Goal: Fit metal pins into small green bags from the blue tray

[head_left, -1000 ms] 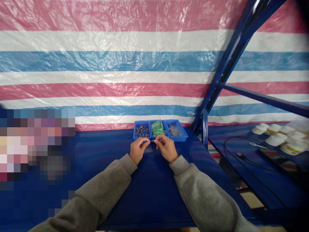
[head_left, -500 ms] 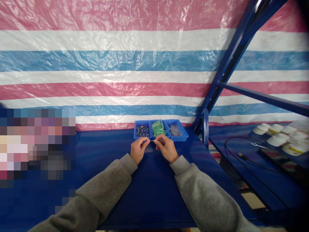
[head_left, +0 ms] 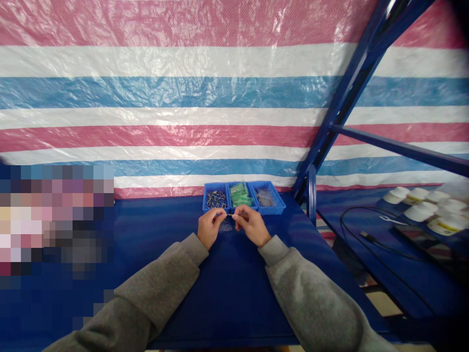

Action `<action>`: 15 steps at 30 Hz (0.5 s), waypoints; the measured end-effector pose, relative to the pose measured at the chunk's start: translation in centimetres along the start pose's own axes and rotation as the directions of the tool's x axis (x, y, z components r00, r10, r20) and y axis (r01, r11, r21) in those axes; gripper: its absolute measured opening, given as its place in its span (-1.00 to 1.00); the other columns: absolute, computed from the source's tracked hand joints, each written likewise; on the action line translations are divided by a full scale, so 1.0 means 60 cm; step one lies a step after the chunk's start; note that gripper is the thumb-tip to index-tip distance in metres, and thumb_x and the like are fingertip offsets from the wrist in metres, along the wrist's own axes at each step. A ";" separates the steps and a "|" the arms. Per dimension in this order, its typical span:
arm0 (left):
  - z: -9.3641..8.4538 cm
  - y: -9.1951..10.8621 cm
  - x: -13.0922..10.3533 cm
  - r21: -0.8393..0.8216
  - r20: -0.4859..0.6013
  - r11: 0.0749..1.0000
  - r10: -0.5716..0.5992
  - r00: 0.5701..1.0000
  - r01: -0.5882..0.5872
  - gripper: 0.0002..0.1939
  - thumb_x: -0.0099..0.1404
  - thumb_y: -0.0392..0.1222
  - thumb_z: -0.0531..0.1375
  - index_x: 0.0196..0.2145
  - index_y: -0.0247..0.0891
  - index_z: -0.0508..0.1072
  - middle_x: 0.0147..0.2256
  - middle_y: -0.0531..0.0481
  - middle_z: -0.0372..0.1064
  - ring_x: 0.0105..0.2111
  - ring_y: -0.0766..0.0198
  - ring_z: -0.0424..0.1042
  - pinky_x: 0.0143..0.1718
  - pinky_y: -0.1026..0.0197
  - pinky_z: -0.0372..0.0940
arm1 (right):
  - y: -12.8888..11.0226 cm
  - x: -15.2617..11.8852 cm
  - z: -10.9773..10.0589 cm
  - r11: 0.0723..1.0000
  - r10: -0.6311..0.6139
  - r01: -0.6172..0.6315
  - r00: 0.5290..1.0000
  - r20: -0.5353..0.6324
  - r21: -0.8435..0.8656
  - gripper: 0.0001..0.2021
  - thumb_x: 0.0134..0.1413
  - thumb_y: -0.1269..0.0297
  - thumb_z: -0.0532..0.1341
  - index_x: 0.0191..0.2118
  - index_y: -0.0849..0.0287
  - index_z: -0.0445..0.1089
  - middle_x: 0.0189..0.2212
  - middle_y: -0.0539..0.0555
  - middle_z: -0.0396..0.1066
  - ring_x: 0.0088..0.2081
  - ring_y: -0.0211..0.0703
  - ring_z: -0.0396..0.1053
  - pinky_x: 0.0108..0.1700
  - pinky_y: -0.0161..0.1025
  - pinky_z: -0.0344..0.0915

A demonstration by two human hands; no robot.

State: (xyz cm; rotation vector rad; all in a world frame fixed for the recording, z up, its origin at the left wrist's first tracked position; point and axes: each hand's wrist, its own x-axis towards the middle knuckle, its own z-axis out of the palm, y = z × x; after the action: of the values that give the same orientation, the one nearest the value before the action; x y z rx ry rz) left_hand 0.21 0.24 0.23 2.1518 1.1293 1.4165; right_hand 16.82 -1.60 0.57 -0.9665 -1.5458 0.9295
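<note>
Directly in front of the middle blue bin (head_left: pixel 231 187), on the wearer's side: one small thin part (head_left: pixel 229 214), held crosswise between two bare hands; too small to identify.

Left hand (head_left: pixel 209 229): front-left of the middle bin. Back of hand upward, wrist nearly straight, thumb and forefinger extended inward. Grip pinched on the part's left end. Forearm in grey sleeve (head_left: pixel 164 283), slanting toward the bin from the near left.

Right hand (head_left: pixel 252 227): front-right of the middle bin. Back of hand upward, knuckles bent, other fingers curled inward. Grip pinched at the part's right end, between thumb and forefinger. Forearm in matching sleeve (head_left: pixel 311 293), slanting toward the bin from the near right. Hands face each other, fingertips near but apart.

Clear plastic bag (head_left: pixel 226 226): in front of the middle bin, below the part, on the blue counter (head_left: pixel 234 293).

Green packets (head_left: pixel 241 194): inside the middle bin.

Left bin (head_left: pixel 215 187): just beside the middle bin; contains small metal pieces (head_left: pixel 217 199).

Right bin (head_left: pixel 274 210): on its other side; contains clear packets (head_left: pixel 264 198).

Striped sheet (head_left: pixel 183 117): behind the middle bin.

Blue metal frame (head_left: pixel 331 117): right of the middle bin.

White tubs (head_left: pixel 421 211): well apart from the middle bin, far right; black cable (head_left: pixel 379 248) nearer.
</note>
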 end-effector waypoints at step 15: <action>-0.002 -0.002 -0.002 0.001 0.022 0.999 -0.050 0.999 0.050 -0.77 0.29 -0.10 0.07 -0.36 -0.28 0.44 -0.48 0.03 0.42 -0.58 0.41 0.33 -0.50 0.36 0.22 | 0.007 0.003 0.004 0.989 -0.060 0.046 0.994 -0.096 -0.140 -0.78 0.06 0.12 0.17 -0.25 0.16 0.34 -0.45 0.00 0.38 -0.60 -0.29 0.34 -0.55 -0.35 0.28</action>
State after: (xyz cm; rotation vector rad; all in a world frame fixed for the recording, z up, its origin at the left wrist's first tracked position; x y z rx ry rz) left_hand 0.04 0.21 0.14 2.1186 1.1674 1.3683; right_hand 16.63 -1.31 0.23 -1.0480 -1.5589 0.7337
